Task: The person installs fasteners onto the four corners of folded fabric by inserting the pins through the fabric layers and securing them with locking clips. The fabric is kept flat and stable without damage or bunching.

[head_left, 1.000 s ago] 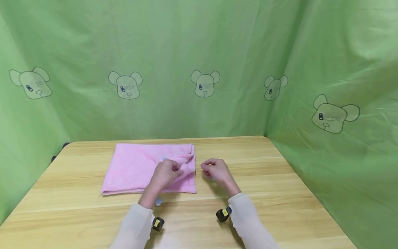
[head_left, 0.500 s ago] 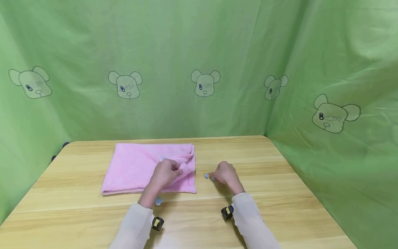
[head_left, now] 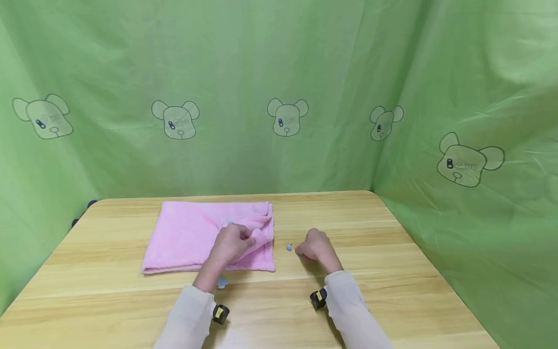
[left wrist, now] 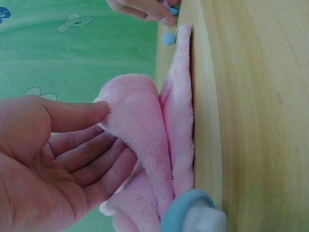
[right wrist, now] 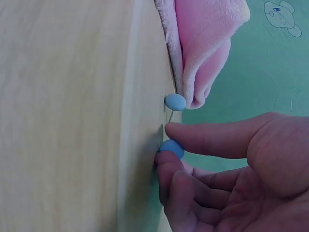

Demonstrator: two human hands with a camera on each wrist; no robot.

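Right wrist: two blue-headed pins (right wrist: 175, 102), one seemingly pinched by fingers (right wrist: 169, 169); one cloth (right wrist: 207, 29).

The left hand (head_left: 230, 244) pinches the pink cloth (head_left: 187, 232) while the right hand (head_left: 317, 246) (thumb (right wrist: 217, 138) opposite bent fingers (right wrist: 169, 179)) sits just right of it.

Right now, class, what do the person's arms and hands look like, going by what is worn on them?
Both arms are covered by long, plain, cream-coloured sleeves: the left sleeve and the right sleeve. A small, black, boxy device marked with yellow sits at each wrist, the left device and the right device. The left hand and right hand wear no gloves.
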